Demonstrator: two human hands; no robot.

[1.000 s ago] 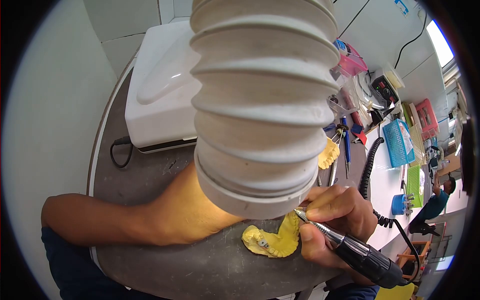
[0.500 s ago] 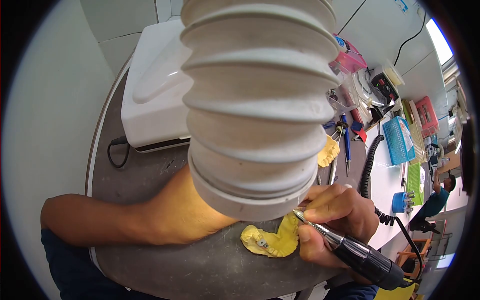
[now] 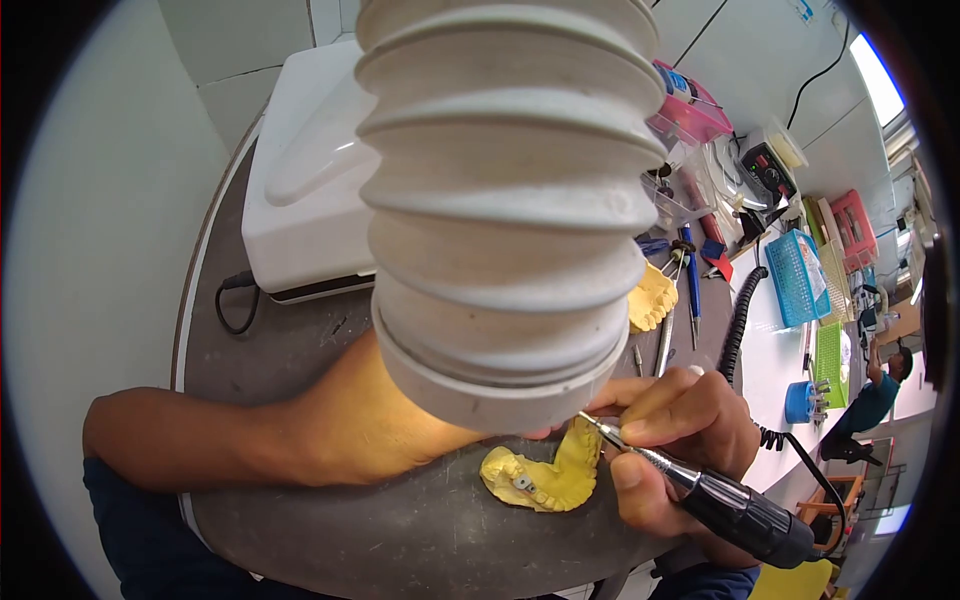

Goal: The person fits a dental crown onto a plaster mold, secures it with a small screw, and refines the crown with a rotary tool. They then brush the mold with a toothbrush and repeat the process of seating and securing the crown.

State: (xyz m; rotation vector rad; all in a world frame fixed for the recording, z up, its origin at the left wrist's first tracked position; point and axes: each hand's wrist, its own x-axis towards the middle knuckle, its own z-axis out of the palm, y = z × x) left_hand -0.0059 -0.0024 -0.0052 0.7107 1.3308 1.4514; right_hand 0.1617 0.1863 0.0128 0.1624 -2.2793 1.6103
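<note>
My right hand (image 3: 690,430) is closed in a pen grip around a black and silver micromotor handpiece (image 3: 735,510). Its thin tip (image 3: 590,417) points up and left to just below the hose rim. Below that tip, a yellow dental plaster cast (image 3: 570,478) lies on the bench, with a small grey metal piece (image 3: 523,483) among its teeth. From the left, my left forearm (image 3: 310,430) reaches in under the hose. Most of my left hand (image 3: 435,435) is hidden by the hose, and I cannot see what its fingers hold.
A ribbed white suction hose (image 3: 510,200) blocks the middle of the view. A white machine (image 3: 310,200) stands at the left. On the right are another plaster cast (image 3: 652,300), a coiled cord (image 3: 740,320), a blue basket (image 3: 798,280) and a distant person (image 3: 870,400).
The handpiece and my right hand have shifted slightly, with more of the tip showing. The hose sits a little farther left and higher. The yellow cast has hardly moved.
</note>
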